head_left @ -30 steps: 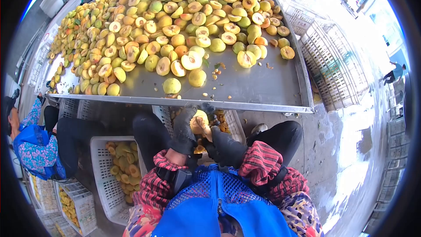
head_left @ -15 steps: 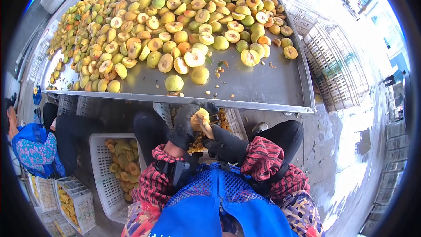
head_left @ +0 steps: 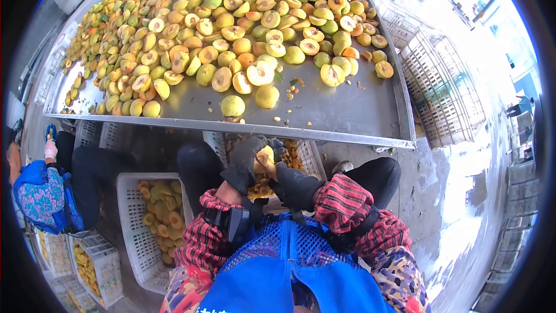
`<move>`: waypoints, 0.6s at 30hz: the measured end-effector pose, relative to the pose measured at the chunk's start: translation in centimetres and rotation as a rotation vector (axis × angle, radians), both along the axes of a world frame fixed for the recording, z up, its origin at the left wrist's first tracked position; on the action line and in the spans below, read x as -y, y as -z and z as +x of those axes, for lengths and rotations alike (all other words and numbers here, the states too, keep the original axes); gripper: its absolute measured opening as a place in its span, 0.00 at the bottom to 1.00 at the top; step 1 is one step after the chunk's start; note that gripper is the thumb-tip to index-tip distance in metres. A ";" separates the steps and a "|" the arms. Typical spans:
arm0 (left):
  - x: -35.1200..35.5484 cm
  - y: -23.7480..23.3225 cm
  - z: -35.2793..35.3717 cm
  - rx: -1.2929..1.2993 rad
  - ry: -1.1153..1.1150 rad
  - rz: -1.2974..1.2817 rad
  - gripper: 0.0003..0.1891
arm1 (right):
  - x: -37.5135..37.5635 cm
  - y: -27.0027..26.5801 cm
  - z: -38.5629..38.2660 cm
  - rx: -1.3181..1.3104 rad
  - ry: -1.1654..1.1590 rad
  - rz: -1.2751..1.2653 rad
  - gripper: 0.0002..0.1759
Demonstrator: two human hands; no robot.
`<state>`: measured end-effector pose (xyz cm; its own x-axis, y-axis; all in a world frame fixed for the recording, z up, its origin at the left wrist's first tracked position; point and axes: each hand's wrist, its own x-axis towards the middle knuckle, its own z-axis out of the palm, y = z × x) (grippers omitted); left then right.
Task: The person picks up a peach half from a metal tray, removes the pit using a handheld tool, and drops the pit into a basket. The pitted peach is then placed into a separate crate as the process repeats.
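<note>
My left hand [head_left: 243, 165], in a dark glove, grips a yellow peach [head_left: 264, 156] just below the near edge of the steel table. My right hand [head_left: 294, 185], also gloved, presses against the peach from the right; whether it holds a tool is hidden. Both hands hover over a white crate [head_left: 308, 159] of orange fruit pieces between my knees. A big heap of whole and halved peaches [head_left: 220, 29] covers the steel table [head_left: 341, 113] ahead.
A second white crate [head_left: 134, 220] with peach halves stands at my left. A seated person in a blue floral top [head_left: 37, 197] works at far left. Stacked empty white crates [head_left: 440, 81] line the wet floor on the right.
My hands and the peach have stayed close together, shifting slightly up toward the table edge. The view tilted a little, and the person at left moved their hand.
</note>
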<state>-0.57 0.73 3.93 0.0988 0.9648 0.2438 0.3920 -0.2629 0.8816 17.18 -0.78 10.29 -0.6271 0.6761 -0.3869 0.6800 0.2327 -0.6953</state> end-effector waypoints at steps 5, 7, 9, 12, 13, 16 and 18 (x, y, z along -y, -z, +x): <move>0.4 0.6 -0.2 -0.075 0.012 -0.032 0.13 | -0.2 -0.3 0.4 -0.061 -0.010 -0.138 0.17; 0.4 2.4 -0.5 -0.143 -0.001 0.076 0.13 | -0.2 -0.1 0.3 -0.110 0.035 -0.288 0.16; 0.6 1.2 -0.2 -0.109 -0.018 0.144 0.13 | -0.4 -1.5 0.0 -0.154 0.113 -0.478 0.15; 1.5 -0.6 0.3 0.019 -0.022 0.149 0.13 | -0.5 -3.6 -0.1 -0.235 0.231 -0.782 0.14; 1.5 -0.7 0.2 0.011 0.000 0.132 0.13 | -0.6 -3.6 -0.1 -0.280 0.240 -0.849 0.13; 1.6 -1.2 0.2 0.127 0.044 -0.042 0.13 | -0.3 -2.4 0.2 -0.454 0.248 -0.931 0.13; 1.6 -1.7 0.5 0.177 0.040 -0.033 0.11 | -0.1 -2.0 0.2 -0.511 0.262 -0.963 0.13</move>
<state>-0.03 -0.92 5.61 0.0957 0.9686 0.2293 0.2199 -0.2453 0.9442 17.42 -0.72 12.30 -0.7439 0.3685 -0.5575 0.2121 -0.6609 -0.7198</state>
